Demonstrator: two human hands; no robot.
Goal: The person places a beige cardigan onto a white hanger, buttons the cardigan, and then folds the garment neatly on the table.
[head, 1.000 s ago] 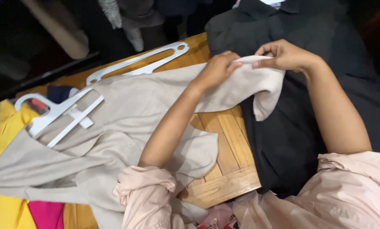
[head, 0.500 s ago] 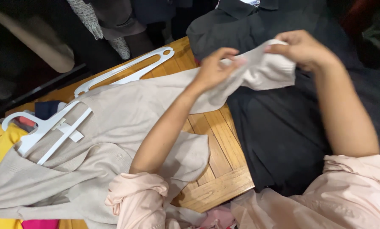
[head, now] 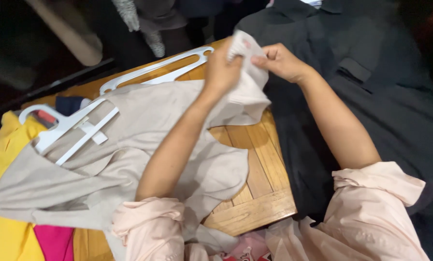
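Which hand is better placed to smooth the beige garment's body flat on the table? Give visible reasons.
Probably the left hand: its forearm already lies over the beige garment, whereas the right hand reaches in over the black garment. Both pinch the raised sleeve end.

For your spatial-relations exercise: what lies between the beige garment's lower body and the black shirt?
In the head view, a bare strip of wooden table separates the beige garment from the black shirt.

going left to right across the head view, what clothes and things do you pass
yellow garment → white hanger in the beige garment → left hand → right hand, both gripping the beige sleeve end → black shirt
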